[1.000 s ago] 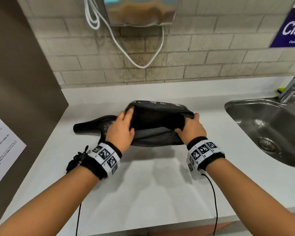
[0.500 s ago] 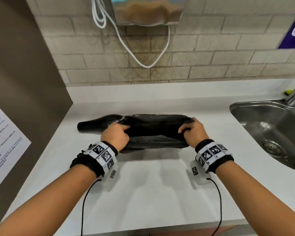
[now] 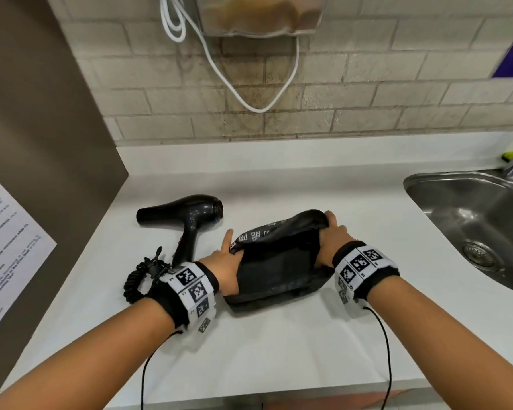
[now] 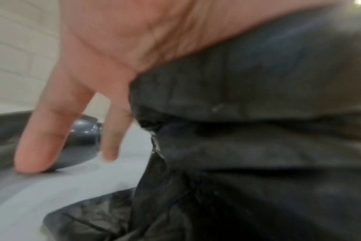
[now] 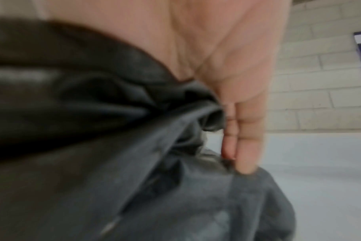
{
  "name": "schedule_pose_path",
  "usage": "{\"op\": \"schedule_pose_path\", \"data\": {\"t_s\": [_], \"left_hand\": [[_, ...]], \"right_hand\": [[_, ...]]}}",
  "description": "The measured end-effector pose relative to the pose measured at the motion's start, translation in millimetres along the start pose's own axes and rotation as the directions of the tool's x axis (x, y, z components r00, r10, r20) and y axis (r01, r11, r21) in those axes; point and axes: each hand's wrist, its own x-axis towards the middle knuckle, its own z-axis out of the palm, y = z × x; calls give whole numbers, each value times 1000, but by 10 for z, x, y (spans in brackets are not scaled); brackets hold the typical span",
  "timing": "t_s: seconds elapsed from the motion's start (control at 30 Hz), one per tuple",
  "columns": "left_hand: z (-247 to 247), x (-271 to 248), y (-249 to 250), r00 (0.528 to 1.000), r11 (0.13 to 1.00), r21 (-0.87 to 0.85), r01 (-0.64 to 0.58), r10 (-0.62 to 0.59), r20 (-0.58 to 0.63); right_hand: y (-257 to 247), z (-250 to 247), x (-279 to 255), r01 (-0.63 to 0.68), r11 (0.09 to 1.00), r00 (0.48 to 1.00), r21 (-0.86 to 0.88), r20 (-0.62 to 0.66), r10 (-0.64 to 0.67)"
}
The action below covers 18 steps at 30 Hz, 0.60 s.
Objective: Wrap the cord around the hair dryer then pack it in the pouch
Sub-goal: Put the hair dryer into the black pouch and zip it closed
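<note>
A white desk [image 3: 273,344] is stretching from the brown side panel [image 3: 42,149] across to a steel sink [image 3: 474,220] that is sitting at its right end, with a pale brick wall [image 3: 367,93] rising behind and a white cable [image 3: 219,72] looping down it. A printed sheet [image 3: 3,241] is hanging on the panel.

The black pouch [image 3: 279,258] is lying on the desk in the middle, between the two hands, with its mouth being spread toward the person and pale lettering showing on its upper flap. The black hair dryer [image 3: 190,217] is lying on the desk just left of the pouch and outside it, barrel pointing right and handle running toward the person. Its coiled cord [image 3: 137,276] is lying bunched on the desk at the handle's end, partly behind the left wristband, not wound round the dryer.

The left hand [image 3: 222,267] is gripping the pouch's left edge, thumb side buried in the fabric, while two of its fingers [image 4: 41,138] are sticking out straight and loose beside the dryer's barrel. The right hand [image 3: 332,241] is gripping the pouch's right edge, and its fingers [image 5: 247,138] are lying close together along the bunched fabric, their tips pressing into it. Both wrist views are blurred.
</note>
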Motion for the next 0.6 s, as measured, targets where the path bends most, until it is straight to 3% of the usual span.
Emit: {"op": "schedule_pose_path", "data": {"t_s": [0.1, 0.2, 0.27, 0.4, 0.5, 0.6], "left_hand": [[-71, 121, -125, 982, 942, -332, -40, -24, -186], [-173, 207, -230, 895, 858, -512, -39, -197, -400], [-209, 250, -257, 898, 886, -463, 4, -207, -389], [-189, 249, -258, 958, 960, -205, 189, -226, -175], [-82, 257, -255, 978, 974, -131, 183, -194, -80], [9, 290, -261, 982, 982, -35, 183, -184, -36]], "right_hand": [[100, -33, -3, 241, 958, 970, 153, -52, -236], [191, -51, -49, 337, 877, 939, 343, -60, -337], [225, -31, -54, 343, 803, 934, 488, -81, -349], [288, 44, 3, 307, 633, 946, 711, -156, -283], [323, 76, 67, 242, 751, 968, 615, -207, -142], [298, 104, 130, 163, 924, 983, 347, -139, -122]]}}
